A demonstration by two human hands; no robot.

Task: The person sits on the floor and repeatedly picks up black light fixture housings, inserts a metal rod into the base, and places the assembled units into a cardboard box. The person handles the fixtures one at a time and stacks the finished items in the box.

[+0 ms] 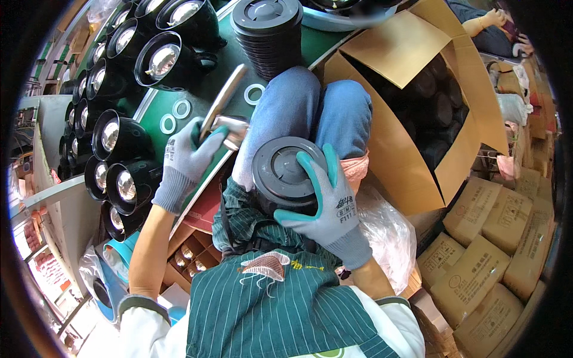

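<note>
My left hand, in a grey glove with teal fingertips, is closed round a hammer with a pale handle and a shiny, blurred metal head. It is raised over the edge of the green table, left of my knees. On my lap rests a round black container, its ringed circular face turned up. My gloved right hand grips its right and near side, thumb and fingers spread over the rim. The container's lower part is mostly hidden. Several white rings lie on the table beyond my left hand.
Black jugs with mirror-like insides crowd the table's left. A tall stack of black discs stands at the far side. To my right, an open carton holds dark round parts, with closed cartons behind and plastic wrap nearer.
</note>
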